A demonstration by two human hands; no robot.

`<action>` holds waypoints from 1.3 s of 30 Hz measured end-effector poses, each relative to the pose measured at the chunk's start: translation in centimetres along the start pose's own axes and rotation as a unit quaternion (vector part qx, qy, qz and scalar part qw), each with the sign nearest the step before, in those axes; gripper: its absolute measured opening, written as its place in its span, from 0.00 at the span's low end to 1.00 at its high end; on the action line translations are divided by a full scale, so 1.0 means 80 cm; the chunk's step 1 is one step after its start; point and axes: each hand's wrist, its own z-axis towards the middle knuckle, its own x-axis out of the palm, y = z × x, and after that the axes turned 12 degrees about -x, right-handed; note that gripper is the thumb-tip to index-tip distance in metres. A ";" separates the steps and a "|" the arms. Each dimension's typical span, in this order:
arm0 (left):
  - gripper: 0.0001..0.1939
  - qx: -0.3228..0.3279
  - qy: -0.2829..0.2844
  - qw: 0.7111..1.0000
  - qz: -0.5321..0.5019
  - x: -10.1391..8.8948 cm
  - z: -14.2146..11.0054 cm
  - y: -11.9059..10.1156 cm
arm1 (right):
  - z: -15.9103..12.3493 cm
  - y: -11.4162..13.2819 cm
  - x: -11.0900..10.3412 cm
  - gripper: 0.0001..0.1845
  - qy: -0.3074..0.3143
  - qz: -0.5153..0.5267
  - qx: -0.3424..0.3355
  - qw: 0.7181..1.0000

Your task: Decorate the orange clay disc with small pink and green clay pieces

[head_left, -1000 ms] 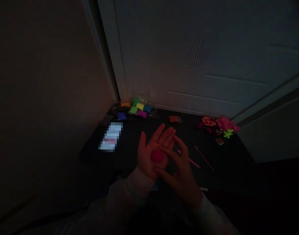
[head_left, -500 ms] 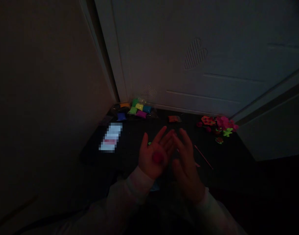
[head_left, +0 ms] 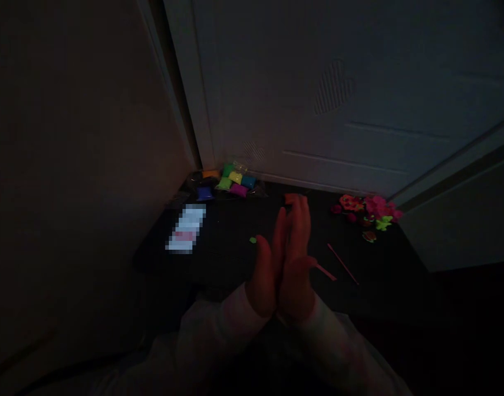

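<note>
My left hand (head_left: 263, 278) and my right hand (head_left: 298, 258) are pressed palm to palm above the dark table (head_left: 219, 256), fingers straight and pointing away from me. The pink clay ball that lay in my left palm is hidden between the palms. Both wrists wear pale sleeves. A small green clay bit (head_left: 252, 240) lies on the table just left of my hands. Two thin pink sticks (head_left: 343, 265) lie just to their right.
Several coloured clay packets (head_left: 231, 183) sit at the table's back left, an orange packet (head_left: 291, 197) behind my fingertips. Pink, orange and green clay shapes (head_left: 369, 212) lie at the back right. A pale sheet (head_left: 186, 227) lies at left. A white door (head_left: 317, 121) stands behind.
My left palm was open and facing up with the pink ball on it. My right hand has come over and closed flat against it, hiding the ball.
</note>
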 end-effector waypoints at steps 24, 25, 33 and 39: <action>0.32 -0.092 -0.010 0.978 -0.187 -0.035 0.016 -0.014 | -0.080 -0.029 -0.035 0.25 0.171 -0.043 0.037 0.984; 0.32 -0.097 -0.014 0.978 -0.182 -0.036 0.016 -0.012 | -0.081 -0.029 -0.033 0.24 0.166 -0.048 0.041 0.984; 0.31 -0.053 -0.103 0.989 -0.095 -0.049 0.011 -0.026 | -0.069 -0.091 -0.080 0.19 0.074 -0.128 0.081 0.986; 0.31 0.032 -0.175 0.984 0.006 -0.069 0.003 -0.049 | -0.054 -0.204 -0.154 0.20 0.025 -0.324 0.189 0.927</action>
